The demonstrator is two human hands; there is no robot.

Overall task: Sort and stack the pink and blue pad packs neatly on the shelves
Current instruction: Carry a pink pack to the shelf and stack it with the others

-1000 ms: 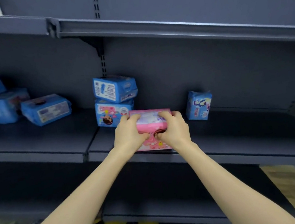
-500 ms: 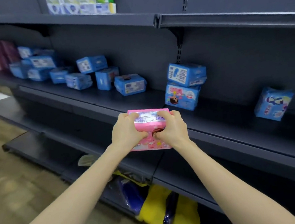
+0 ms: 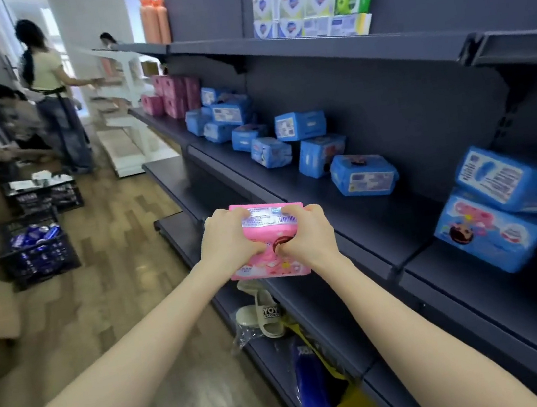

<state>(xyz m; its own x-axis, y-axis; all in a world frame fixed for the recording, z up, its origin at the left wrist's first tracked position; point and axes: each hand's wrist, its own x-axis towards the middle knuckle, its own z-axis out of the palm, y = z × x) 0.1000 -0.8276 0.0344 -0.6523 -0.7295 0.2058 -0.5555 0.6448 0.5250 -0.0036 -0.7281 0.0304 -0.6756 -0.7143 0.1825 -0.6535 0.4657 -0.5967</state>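
Beside the front edge of the dark grey metal middle shelf (image 3: 383, 221), a flat pink plastic-wrapped pad pack (image 3: 269, 265) is held in the air, resting on nothing. The grip of the left hand (image 3: 229, 240) is curled round the pack's left side, fingers over the top edge and thumb on the face. The grip of the right hand (image 3: 305, 232) clasps the right side likewise. Loose blue pad packs (image 3: 363, 174) lie scattered along the shelf. Stacked pink packs (image 3: 172, 94) stand at its far end.

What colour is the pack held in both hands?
Pink, with a pale printed label along the top; the pack shows best in the head view.
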